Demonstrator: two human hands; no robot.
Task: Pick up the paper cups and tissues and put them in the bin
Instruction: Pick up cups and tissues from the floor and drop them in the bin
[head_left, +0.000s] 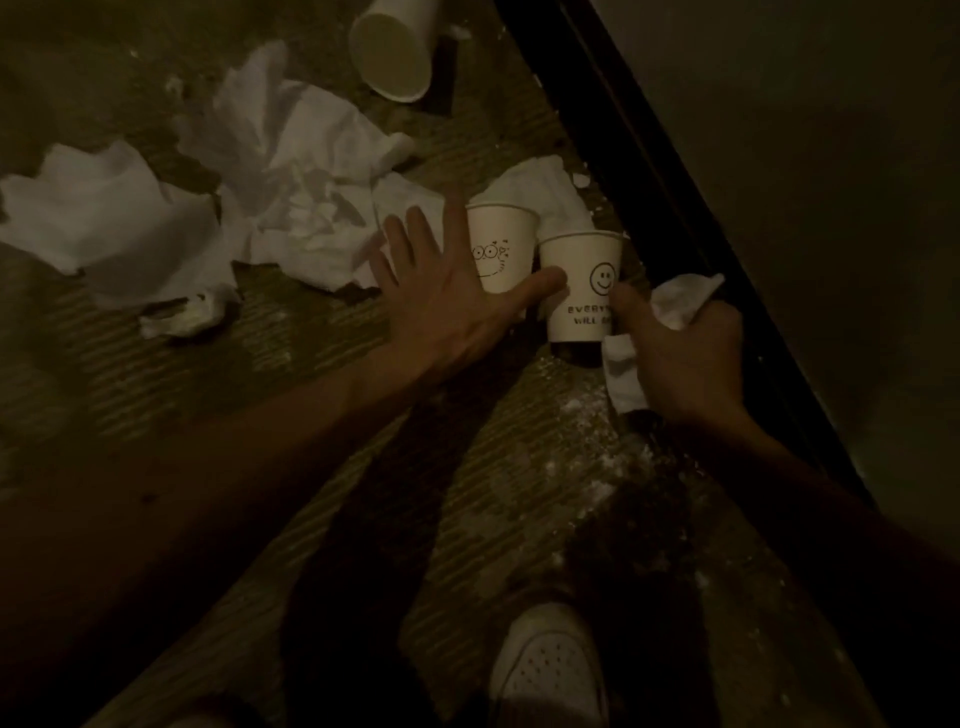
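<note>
Two white paper cups stand upright on the carpet: one with a cartoon face and one with a smiley and text. My left hand is spread flat with straight fingers in front of the cartoon cup, its thumb reaching the smiley cup. My right hand grips a crumpled white tissue just right of the smiley cup. A third cup lies tipped over farther back. Crumpled tissues lie at the left, in the middle and behind the cups.
A dark baseboard runs diagonally along a wall on the right. White crumbs dot the striped carpet. My white shoe is at the bottom. A small tissue scrap lies left of my forearm. No bin is in view.
</note>
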